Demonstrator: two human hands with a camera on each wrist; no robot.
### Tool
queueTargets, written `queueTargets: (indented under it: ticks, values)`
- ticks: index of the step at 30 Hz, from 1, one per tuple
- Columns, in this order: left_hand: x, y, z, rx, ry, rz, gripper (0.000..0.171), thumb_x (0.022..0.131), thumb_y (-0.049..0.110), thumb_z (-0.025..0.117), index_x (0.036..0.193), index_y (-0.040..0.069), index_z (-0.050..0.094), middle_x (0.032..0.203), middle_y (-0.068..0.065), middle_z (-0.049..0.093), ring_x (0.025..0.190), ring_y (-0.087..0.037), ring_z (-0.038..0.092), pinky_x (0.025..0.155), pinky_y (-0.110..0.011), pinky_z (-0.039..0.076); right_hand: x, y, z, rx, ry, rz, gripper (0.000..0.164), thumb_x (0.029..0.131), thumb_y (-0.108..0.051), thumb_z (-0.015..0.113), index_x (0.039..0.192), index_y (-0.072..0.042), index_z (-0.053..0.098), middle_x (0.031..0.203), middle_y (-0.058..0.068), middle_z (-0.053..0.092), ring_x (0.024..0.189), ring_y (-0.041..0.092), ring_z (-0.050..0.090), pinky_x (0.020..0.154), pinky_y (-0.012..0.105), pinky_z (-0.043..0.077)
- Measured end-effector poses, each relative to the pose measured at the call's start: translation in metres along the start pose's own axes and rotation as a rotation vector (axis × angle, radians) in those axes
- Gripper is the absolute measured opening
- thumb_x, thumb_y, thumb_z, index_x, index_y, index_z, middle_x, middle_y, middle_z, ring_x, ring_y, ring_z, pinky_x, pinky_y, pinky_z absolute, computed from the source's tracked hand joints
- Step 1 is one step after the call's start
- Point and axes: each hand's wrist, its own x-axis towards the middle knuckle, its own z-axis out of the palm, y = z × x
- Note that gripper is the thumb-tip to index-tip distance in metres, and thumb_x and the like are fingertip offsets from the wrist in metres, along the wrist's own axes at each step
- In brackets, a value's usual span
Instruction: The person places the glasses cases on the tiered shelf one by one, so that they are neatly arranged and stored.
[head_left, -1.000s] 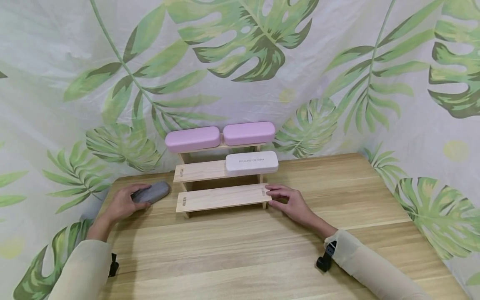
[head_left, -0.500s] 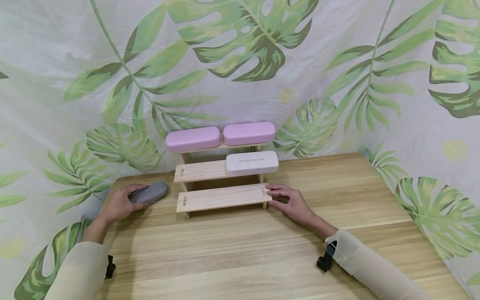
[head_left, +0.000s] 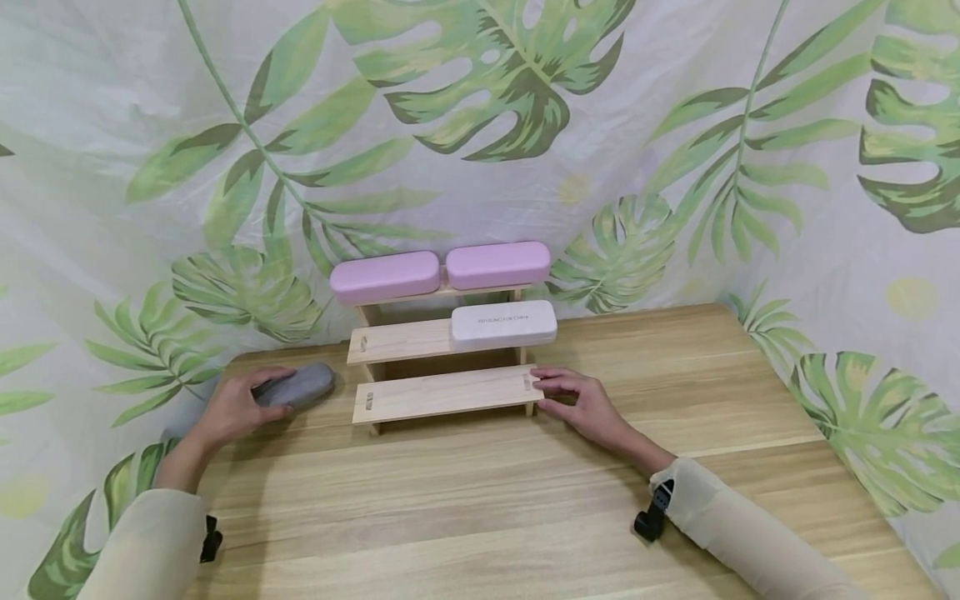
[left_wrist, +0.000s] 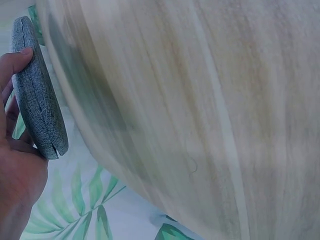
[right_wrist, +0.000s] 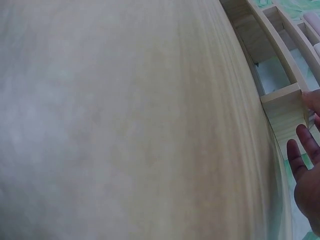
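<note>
At the left of the table in the head view, my left hand (head_left: 236,406) grips a grey fabric glasses case (head_left: 300,387) between thumb and fingers. The case (left_wrist: 37,95) tilts up in the left wrist view, its seam and one end showing. My right hand (head_left: 588,407) holds the right end of the lowest step of a three-tier wooden display rack (head_left: 442,396), fingertips at its top and thumb at the front edge. Two pink glasses cases, the left one (head_left: 386,277) and the right one (head_left: 498,265), lie on the top tier. A white lettered glasses case (head_left: 504,323) sits on the middle tier's right half.
The wood-grain table (head_left: 450,508) reaches toward me and to both sides of the rack. Close behind its back edge hangs a leaf-patterned cloth (head_left: 495,200), which also runs along the left and right. Dark camera straps are on both wrists.
My left hand has shifted slightly left and toward me with the grey glasses case. My right hand keeps its place on the rack, and the pink and white cases stay put.
</note>
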Motion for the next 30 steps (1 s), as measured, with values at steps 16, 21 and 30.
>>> queueTargets:
  ticks: [16, 21, 30]
  values:
    - [-0.002, 0.018, -0.010, 0.027, 0.028, 0.037, 0.062, 0.073, 0.013, 0.096, 0.131, 0.008, 0.074, 0.130, -0.024, 0.071, 0.112, -0.043, 0.064, 0.083, -0.023, 0.041, 0.001, 0.001, 0.000, -0.008, 0.000, -0.009, 0.030, 0.093, -0.008, 0.081, 0.123, -0.005, 0.078, 0.143, 0.009, 0.067, 0.135, 0.030, 0.061, 0.105, 0.033, 0.054]
    - [-0.003, 0.021, -0.015, 0.027, 0.019, 0.020, 0.063, 0.075, 0.013, 0.095, 0.134, 0.008, 0.073, 0.132, -0.024, 0.070, 0.113, -0.044, 0.064, 0.082, -0.023, 0.040, 0.000, 0.002, 0.000, -0.009, 0.003, -0.012, 0.031, 0.093, -0.007, 0.082, 0.124, -0.006, 0.078, 0.142, 0.008, 0.068, 0.135, 0.030, 0.061, 0.104, 0.029, 0.054]
    - [-0.007, 0.029, -0.025, -0.019, 0.003, -0.015, 0.065, 0.079, 0.014, 0.093, 0.139, 0.011, 0.070, 0.142, -0.021, 0.064, 0.127, -0.044, 0.057, 0.088, -0.021, 0.036, 0.000, 0.004, 0.002, 0.011, 0.013, -0.030, 0.031, 0.091, -0.004, 0.082, 0.122, -0.002, 0.078, 0.141, 0.011, 0.068, 0.128, 0.032, 0.066, 0.100, 0.035, 0.057]
